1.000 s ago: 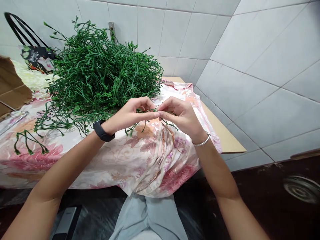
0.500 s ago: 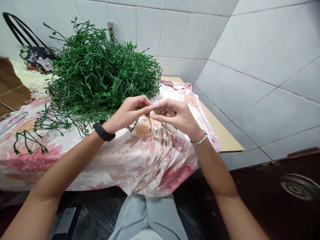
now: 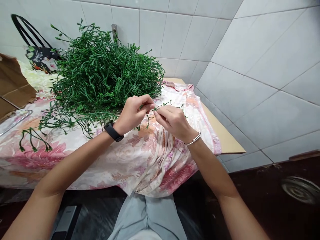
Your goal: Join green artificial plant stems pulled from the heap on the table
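My left hand (image 3: 132,112) and my right hand (image 3: 172,120) meet above the floral tablecloth (image 3: 105,156), both pinched on a thin green plastic stem (image 3: 163,105) whose branches stick out past my right fingers. Short green ends hang down between the two hands. A black band is on my left wrist, a silver bangle on my right. Just behind my left hand rises a big tangled pile of green stems (image 3: 100,73).
A separate branched stem piece (image 3: 32,139) lies on the cloth at the left. Behind the pile are white flowers (image 3: 35,81), a black floral bag (image 3: 41,60) and a cardboard box (image 3: 12,86). The bare table edge (image 3: 225,136) adjoins the tiled walls at the right.
Both hands have moved a little away from me and closer together. The stem has turned, and its branches now stick out beyond my right hand.
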Demonstrator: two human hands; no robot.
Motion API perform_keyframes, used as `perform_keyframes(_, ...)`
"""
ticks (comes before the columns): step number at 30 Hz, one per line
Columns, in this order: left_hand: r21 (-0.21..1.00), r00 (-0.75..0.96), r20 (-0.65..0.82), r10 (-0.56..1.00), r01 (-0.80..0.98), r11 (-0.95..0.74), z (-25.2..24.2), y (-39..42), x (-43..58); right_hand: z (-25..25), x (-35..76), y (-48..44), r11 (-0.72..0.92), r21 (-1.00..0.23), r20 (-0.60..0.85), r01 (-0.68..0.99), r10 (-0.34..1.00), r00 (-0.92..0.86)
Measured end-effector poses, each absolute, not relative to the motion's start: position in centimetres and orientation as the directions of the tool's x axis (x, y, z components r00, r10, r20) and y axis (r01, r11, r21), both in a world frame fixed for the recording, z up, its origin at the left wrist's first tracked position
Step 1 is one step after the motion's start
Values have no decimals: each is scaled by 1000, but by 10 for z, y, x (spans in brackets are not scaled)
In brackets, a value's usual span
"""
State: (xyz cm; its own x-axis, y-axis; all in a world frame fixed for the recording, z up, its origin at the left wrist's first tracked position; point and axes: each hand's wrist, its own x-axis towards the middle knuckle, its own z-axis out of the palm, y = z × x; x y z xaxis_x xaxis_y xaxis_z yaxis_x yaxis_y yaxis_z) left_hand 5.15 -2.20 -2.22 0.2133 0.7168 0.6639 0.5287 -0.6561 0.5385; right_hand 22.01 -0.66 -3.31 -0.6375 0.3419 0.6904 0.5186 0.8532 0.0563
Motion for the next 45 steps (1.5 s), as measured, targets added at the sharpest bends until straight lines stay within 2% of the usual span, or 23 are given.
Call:
perform_keyframes(4, 495, 118, 724, 680, 597, -631, -24, -26, 60, -33, 220, -6, 856, 107, 738, 506, 273, -617)
perform_keyframes(9, 469, 88, 758, 647, 617, -633, -24, -28, 65, -33, 222, -4, 872, 191, 757, 450, 161, -633)
perform_keyframes(16, 542, 75, 733, 677, 538, -646, -22, -28, 68, -32, 226, -4, 889, 254, 762, 380, 58, -645)
perform_keyframes(18, 580, 83, 713, 696, 488, -652, -20, -27, 68, -31, 227, -5, 911, 207, 772, 357, 72, -631)
perform_keyframes(20, 585, 103, 712, 694, 460, -668, -17, -24, 67, -30, 227, -5, 938, 77, 800, 339, 145, -582)
perform_keyframes(23, 510, 166, 738, 654, 497, -702, -11, -20, 65, -28, 227, -3, 917, -151, 808, 369, 329, -488)
perform_keyframes(25, 428, 215, 746, 630, 571, -701, -9, -18, 64, -28, 227, 0, 881, -189, 793, 433, 397, -463)
perform_keyframes(28, 348, 253, 731, 634, 661, -665, -12, -16, 65, -30, 226, 3, 830, -80, 795, 552, 387, -466)
perform_keyframes(31, 326, 257, 715, 650, 700, -636, -17, -15, 67, -34, 223, 3, 766, 68, 797, 639, 344, -497)
perform_keyframes(34, 317, 292, 688, 665, 702, -637, -18, -13, 64, -35, 221, 1, 743, 100, 770, 662, 364, -525)
perform_keyframes(36, 303, 355, 662, 660, 678, -670, -18, -11, 60, -32, 222, -2, 793, -7, 728, 609, 421, -540)
perform_keyframes(40, 243, 465, 678, 569, 589, -771, -18, -10, 50, -22, 229, -8, 837, -415, 600, 358, 547, -583)
perform_keyframes(45, 238, 465, 743, 481, 488, -840, -14, -15, 50, -16, 232, -12, 580, -814, 464, 32, 682, -566)
